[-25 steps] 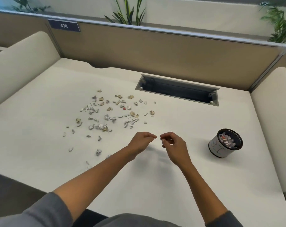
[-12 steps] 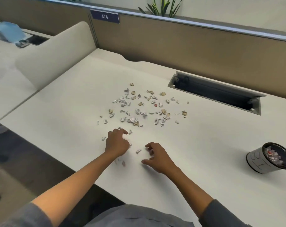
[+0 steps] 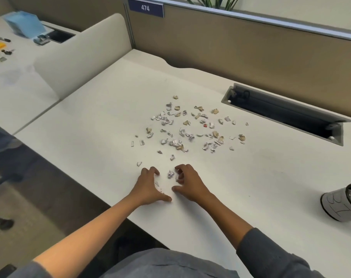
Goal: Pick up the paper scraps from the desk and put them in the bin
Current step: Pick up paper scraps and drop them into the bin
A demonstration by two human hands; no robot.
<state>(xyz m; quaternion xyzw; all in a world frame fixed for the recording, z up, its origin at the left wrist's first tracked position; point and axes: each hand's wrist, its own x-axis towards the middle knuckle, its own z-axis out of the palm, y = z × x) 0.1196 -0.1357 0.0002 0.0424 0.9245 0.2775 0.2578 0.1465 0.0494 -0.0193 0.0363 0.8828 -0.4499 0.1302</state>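
Several small torn paper scraps (image 3: pixel 186 127), white and tan, lie scattered across the middle of the white desk (image 3: pixel 251 177). Both hands rest on the desk near its front edge, facing each other. My left hand (image 3: pixel 148 185) is cupped, fingertips down, with a few scraps against its palm. My right hand (image 3: pixel 190 183) has its fingers curled over a white scrap, and another crumpled scrap (image 3: pixel 170 174) sits between the two hands. The round grey bin (image 3: pixel 335 203), holding scraps, stands at the far right, partly cut off by the frame edge.
An open cable slot (image 3: pixel 285 115) is sunk into the desk behind the scraps. A brown partition (image 3: pixel 251 47) closes the back and a beige divider (image 3: pixel 80 57) the left side. The neighbouring desk (image 3: pixel 14 63) holds a blue tray and small items.
Both hands came down from the middle of the desk to the scraps nearest the front edge and closed in toward each other, drawing a few scraps between them. My view swung left.
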